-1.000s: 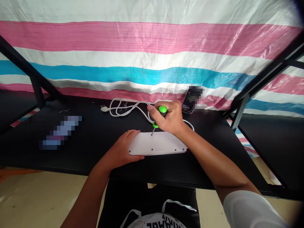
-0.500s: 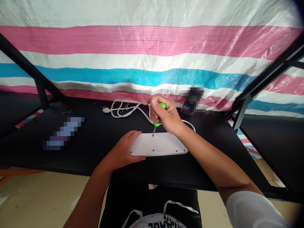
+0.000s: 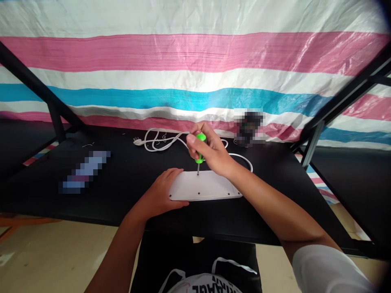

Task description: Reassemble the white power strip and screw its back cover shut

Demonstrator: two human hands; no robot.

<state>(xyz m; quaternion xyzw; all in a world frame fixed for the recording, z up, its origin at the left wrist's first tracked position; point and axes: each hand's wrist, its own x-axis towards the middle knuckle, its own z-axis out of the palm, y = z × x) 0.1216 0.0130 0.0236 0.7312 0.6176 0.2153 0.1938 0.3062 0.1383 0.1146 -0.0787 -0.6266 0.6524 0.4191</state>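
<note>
Where fingers (image 3: 210, 152) wrap, screwdriver handle (image 3: 200, 138) mostly hides.

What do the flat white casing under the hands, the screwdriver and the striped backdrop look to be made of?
The flat white rectangular casing looks like matte moulded plastic, with rounded corners and small screw holes. The green-handled screwdriver has a glossy, probably plastic grip and a thin grey, seemingly metal shaft. The pink, white and blue striped sheet looks like woven plastic tarpaulin, shiny and creased.
</note>
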